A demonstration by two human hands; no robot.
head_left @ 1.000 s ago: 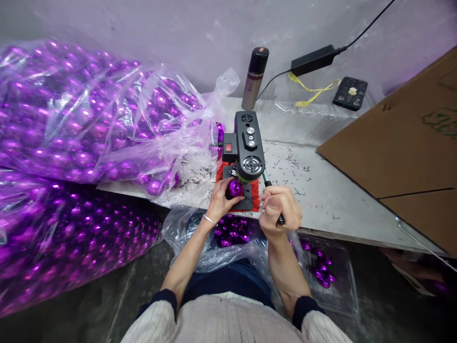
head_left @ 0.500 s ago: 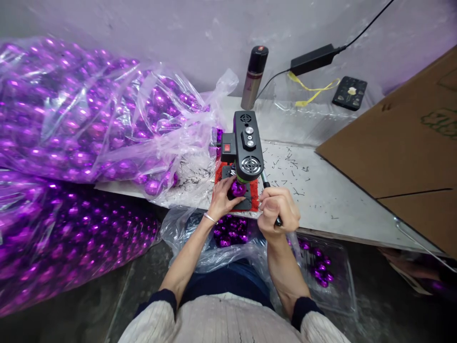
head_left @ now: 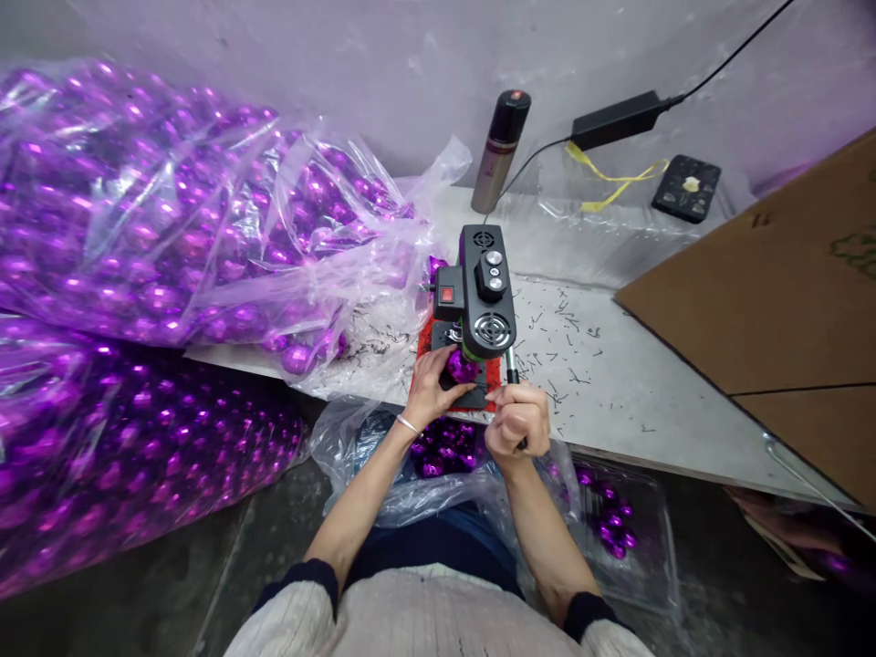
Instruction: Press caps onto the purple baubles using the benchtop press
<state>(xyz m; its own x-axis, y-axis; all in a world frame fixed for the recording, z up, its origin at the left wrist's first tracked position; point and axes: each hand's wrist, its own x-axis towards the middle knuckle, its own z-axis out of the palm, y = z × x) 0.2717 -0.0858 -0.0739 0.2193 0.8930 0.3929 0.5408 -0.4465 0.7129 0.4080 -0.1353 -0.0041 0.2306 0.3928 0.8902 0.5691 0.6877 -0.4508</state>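
Note:
A small black bench drill press [head_left: 487,287] stands at the edge of the white table on a red base [head_left: 494,372]. Under its head sits a shiny purple bauble [head_left: 464,368]. My left hand [head_left: 430,388] holds this bauble from the left, thumb in front and fingers at its side. The fist of my right hand [head_left: 518,422] is wrapped around the lever handle [head_left: 513,372] on the press's right side. Below the table edge, more purple baubles [head_left: 442,449] lie in clear plastic on my lap.
Big clear bags of purple baubles [head_left: 171,228] fill the left side. Behind the press stand a spray can [head_left: 502,151], a black power adapter [head_left: 616,120], a yellow ribbon [head_left: 622,185] and a dark phone-like case [head_left: 686,188]. A cardboard box [head_left: 766,319] leans in from the right. Dark shavings litter the table.
My right hand, still around the lever handle, has moved inward, closer to the press. My left hand keeps hold of the bauble under the head. The whole view has shifted slightly.

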